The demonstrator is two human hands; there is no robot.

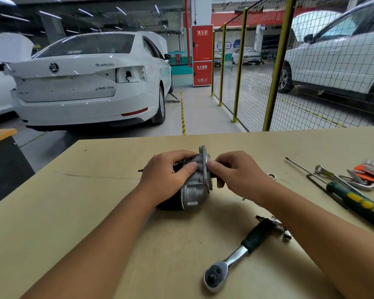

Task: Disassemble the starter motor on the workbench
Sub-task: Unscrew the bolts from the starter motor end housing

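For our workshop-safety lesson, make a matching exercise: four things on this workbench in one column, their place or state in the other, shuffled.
1 starter motor
2 ratchet wrench
3 green-and-yellow screwdriver
4 orange hex key set

A far right edge of bench
B held between both hands
C lying nearest the camera
D lying right of the hands, handle toward the camera

Pairs: 1-B, 2-C, 3-D, 4-A

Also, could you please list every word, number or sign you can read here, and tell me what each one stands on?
"消火栓": top panel of the red fire cabinet.
"灭火器箱": its middle panel; last character blurred.
"火警119": its bottom panel.
"SUPERB": boot lid of the white sedan, blurred.
Chinese script lower on the boot lid: too blurred to read.
Blue signs behind the fence: unreadable.
Starter motor, ratchet, screwdriver: no legible text.
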